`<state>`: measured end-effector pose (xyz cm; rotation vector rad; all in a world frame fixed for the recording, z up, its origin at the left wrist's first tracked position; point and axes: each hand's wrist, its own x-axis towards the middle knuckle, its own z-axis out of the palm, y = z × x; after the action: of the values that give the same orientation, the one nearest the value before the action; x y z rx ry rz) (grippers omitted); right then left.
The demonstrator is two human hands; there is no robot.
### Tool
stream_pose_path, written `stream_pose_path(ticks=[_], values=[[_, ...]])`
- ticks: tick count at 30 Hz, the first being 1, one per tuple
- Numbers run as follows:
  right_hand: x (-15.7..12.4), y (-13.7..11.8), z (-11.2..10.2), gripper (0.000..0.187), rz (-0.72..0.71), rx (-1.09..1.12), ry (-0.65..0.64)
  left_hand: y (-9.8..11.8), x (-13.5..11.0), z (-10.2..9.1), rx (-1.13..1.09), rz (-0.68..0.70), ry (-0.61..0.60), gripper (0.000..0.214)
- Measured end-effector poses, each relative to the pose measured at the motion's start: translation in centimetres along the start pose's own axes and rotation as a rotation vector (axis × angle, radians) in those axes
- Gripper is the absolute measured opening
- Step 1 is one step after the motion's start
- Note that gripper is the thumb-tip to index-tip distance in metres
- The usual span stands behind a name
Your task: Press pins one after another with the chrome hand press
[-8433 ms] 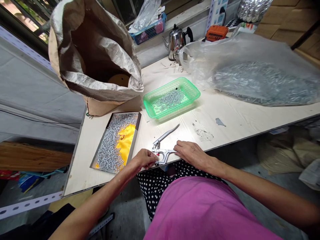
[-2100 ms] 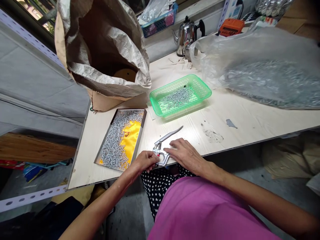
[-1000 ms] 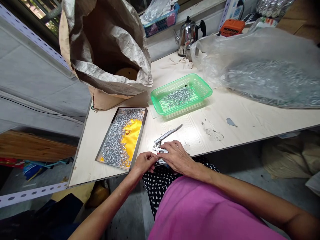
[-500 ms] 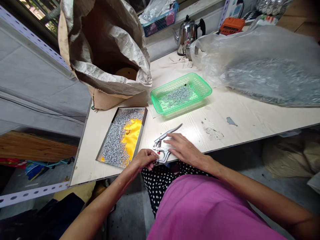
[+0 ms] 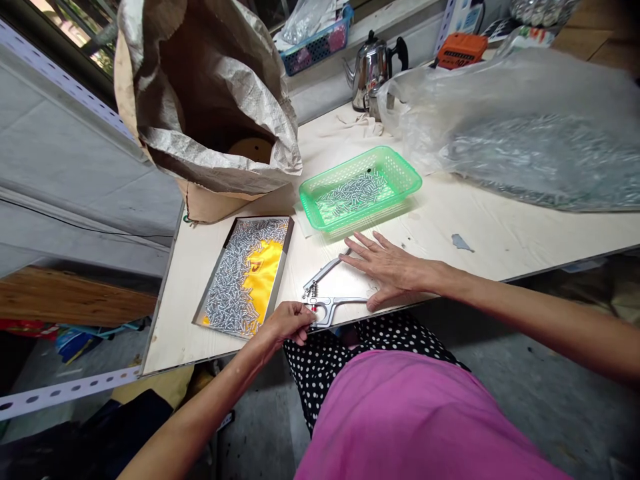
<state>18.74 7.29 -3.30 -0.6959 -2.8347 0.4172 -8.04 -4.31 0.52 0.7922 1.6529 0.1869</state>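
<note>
At the table's front edge lie silver spring-loaded hand pliers (image 5: pixel 327 310), handles spread apart, with a spring and a small red part near the jaws. My left hand (image 5: pixel 291 321) is closed in a pinch right at the jaw end; whatever is between its fingertips is hidden. Over the handle ends my right hand (image 5: pixel 387 267) is spread wide, fingertips by the upper handle and thumb by the tip of the lower one. Left of the pliers is a shallow tray (image 5: pixel 280 279) of small silver metal pins on a yellow bottom. Behind them stands a green plastic basket (image 5: pixel 407 187) with similar pins.
A large open paper-and-woven sack (image 5: pixel 200 160) stands at the back left. To the right lies a big clear plastic bag (image 5: pixel 540 153) full of metal pieces. A steel kettle (image 5: pixel 370 70) and an orange box (image 5: pixel 463 50) are at the back of the table (image 5: pixel 480 220).
My right hand has moved right and away from me, its fingers spreading wider over the handles, uncovering the lower handle. My left hand stays pinched at the jaws.
</note>
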Motion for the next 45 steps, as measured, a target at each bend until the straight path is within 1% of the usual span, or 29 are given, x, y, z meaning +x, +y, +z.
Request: stream_pose_path(ticks=[3, 5, 14, 19, 21, 22, 23, 26, 27, 28, 30, 32, 33, 35, 38, 40, 41, 43, 45], values=[[1.1, 0.0, -0.5, 0.116, -0.029, -0.028, -0.128, 0.0, -0.1, 0.3, -0.024, -0.009, 0.03, 0.027], [1.5, -0.4, -0.8, 0.112, -0.024, -0.043, -0.173, 0.0, -0.2, 0.4, -0.036, -0.012, 0.042, 0.026], [0.7, -2.9, -1.8, 0.079, 0.064, -0.02, -0.147, -0.3, -0.3, 0.6, -0.034, -0.006, 0.055, 0.023], [0.7, -3.6, -1.2, 0.059, 0.117, -0.052, -0.137, -0.6, -0.4, 1.0, -0.013, -0.019, 0.128, 0.02], [0.5, -3.6, -0.8, 0.052, 0.119, -0.055, -0.131, -0.9, -0.8, 1.3, 0.074, -0.009, 0.174, 0.021], [0.4, -3.6, -0.7, 0.05, 0.116, -0.049, -0.126, -1.0, -1.1, 1.4, 0.161, 0.037, 0.222, 0.022], [0.2, -3.7, -0.7, 0.049, 0.114, -0.039, -0.118, -1.1, -1.5, 1.5, 0.27, 0.114, 0.294, 0.023], [0.0, -3.8, -0.9, 0.047, 0.109, 0.001, -0.096, -1.3, -2.6, 2.2, 0.605, 0.451, 0.551, 0.021], [0.0, -3.9, -1.0, 0.046, 0.108, 0.009, -0.092, -1.1, -2.8, 2.5, 0.686, 0.558, 0.6, 0.02], [0.0, -4.0, -1.1, 0.046, 0.109, 0.013, -0.092, -0.9, -2.7, 2.8, 0.75, 0.649, 0.621, 0.022], [0.2, -4.2, -1.3, 0.046, 0.115, 0.011, -0.098, 0.0, -2.1, 3.5, 0.859, 0.802, 0.597, 0.032], [0.3, -4.5, -1.4, 0.048, 0.131, -0.001, -0.109, 1.1, -0.7, 4.0, 0.954, 0.905, 0.554, 0.048], [0.4, -4.6, -1.4, 0.05, 0.141, -0.006, -0.116, 1.7, 0.1, 4.2, 0.992, 0.932, 0.531, 0.055], [0.3, -4.8, -1.6, 0.05, 0.156, -0.001, -0.128, 2.8, 1.6, 4.3, 1.047, 0.949, 0.471, 0.062], [0.1, -5.2, -2.0, 0.054, 0.181, 0.044, -0.111, 4.0, 2.9, 4.1, 1.101, 0.935, 0.368, 0.064], [0.0, -5.5, -2.3, 0.057, 0.211, 0.06, -0.104, 4.5, 3.0, 3.8, 1.135, 0.925, 0.325, 0.064], [0.0, -5.6, -2.4, 0.056, 0.224, 0.056, -0.112, 4.6, 3.0, 3.7, 1.143, 0.924, 0.311, 0.062], [0.2, -5.8, -2.4, 0.045, 0.232, 0.029, -0.138, 4.6, 2.9, 3.5, 1.131, 0.927, 0.288, 0.055], [0.7, -5.8, -2.1, 0.031, 0.216, -0.004, -0.151, 4.4, 3.0, 3.5, 1.092, 0.94, 0.291, 0.045]])
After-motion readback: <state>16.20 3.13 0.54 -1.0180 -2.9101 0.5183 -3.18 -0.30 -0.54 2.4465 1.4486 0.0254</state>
